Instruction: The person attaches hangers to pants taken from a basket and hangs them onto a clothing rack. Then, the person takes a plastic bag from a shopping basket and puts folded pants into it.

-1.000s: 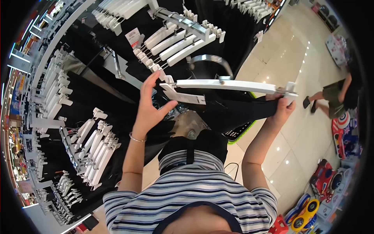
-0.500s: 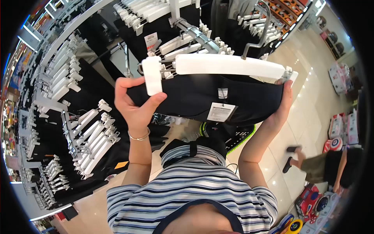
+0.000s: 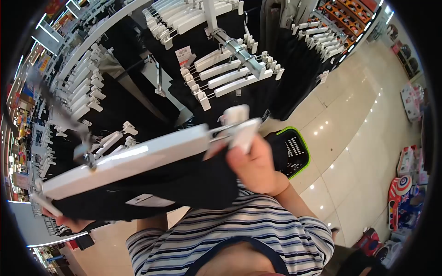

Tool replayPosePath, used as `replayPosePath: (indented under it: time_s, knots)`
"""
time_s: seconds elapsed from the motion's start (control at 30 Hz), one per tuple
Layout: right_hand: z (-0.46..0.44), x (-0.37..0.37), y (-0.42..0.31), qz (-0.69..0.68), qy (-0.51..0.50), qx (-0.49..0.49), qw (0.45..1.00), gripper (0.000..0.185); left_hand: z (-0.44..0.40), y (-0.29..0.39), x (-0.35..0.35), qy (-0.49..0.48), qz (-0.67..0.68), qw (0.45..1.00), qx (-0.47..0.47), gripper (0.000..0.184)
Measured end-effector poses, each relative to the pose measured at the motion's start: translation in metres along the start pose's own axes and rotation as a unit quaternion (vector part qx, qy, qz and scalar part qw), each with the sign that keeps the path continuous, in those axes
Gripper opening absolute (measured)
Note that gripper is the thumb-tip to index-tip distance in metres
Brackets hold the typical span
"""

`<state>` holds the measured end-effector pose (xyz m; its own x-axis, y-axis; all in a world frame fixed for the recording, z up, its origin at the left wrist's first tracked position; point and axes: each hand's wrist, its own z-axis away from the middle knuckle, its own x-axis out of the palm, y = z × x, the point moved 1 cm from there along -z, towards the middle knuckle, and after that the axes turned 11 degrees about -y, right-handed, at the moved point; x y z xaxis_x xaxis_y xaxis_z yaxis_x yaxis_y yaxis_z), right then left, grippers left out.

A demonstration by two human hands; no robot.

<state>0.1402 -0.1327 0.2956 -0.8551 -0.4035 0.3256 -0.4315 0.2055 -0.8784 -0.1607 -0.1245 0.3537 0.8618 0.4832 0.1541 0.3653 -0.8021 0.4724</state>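
A white clip hanger [image 3: 133, 158] with a black garment [image 3: 184, 186] clipped under it slants across the view, close to my chest. My right hand [image 3: 255, 165] grips the clip at the hanger's upper right end. At the lower left end, my left hand [image 3: 71, 223] holds the other clip and the garment's edge; the garment hides much of that hand. The metal hook at the left is blurred by motion. A pale tag [image 3: 149, 200] shows on the garment.
Racks of dark garments on white hangers [image 3: 237, 85] stand ahead and at the left. On the tiled floor is a black basket with a green rim [image 3: 307, 147]. Boxed toys [image 3: 403, 195] line the right side. Part of a person shows at the lower right.
The hanger and garment have swung left and down and now tilt, with both my hands moving along. More of the basket shows. The other person has moved toward the bottom edge.
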Motion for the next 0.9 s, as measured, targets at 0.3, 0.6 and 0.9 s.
replayPosePath:
  time_s: [0.3,0.6,0.9]
  knots:
    - [0.028,-0.033,0.071,-0.006,0.031,0.0,1.0,0.027,0.039,-0.022,-0.063,-0.14,-0.141,0.979,-0.053,0.058]
    - [0.065,-0.165,0.094,0.185,0.284,-0.048,0.939,0.034,0.124,-0.034,0.082,-0.337,-0.1,0.894,-0.277,0.046]
    - [0.035,-0.281,0.125,0.283,0.295,-0.019,0.913,0.034,0.194,-0.085,0.152,-0.371,-0.004,0.874,-0.314,0.048]
